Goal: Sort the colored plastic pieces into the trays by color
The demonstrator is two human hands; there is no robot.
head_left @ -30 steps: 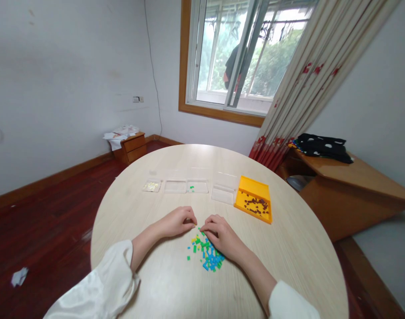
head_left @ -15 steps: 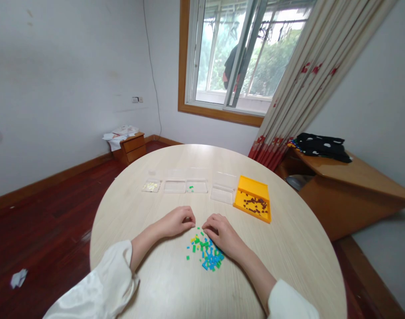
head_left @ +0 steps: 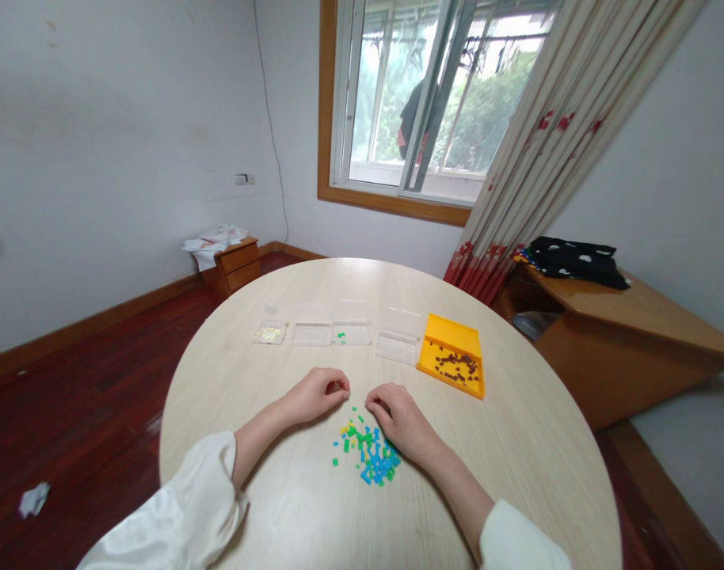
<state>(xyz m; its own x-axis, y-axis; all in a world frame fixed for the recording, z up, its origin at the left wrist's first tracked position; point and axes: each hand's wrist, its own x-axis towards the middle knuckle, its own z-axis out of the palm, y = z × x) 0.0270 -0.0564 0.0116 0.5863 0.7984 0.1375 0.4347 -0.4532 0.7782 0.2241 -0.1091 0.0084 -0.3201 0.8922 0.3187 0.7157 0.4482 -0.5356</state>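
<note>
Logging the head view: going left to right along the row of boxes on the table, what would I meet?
First clear box with pale pieces, second clear box, third clear box with green pieces, fourth clear box, yellow box with brown pieces.

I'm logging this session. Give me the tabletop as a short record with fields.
pile: loose green, blue and yellow pieces
left hand: beyond the pile's left side; grip unclear
right hand: by the pile's right edge; grip unclear
yellow case: lid open, dark pieces inside
clear containers: four; leftmost holds pale pieces, third from left green pieces
</note>
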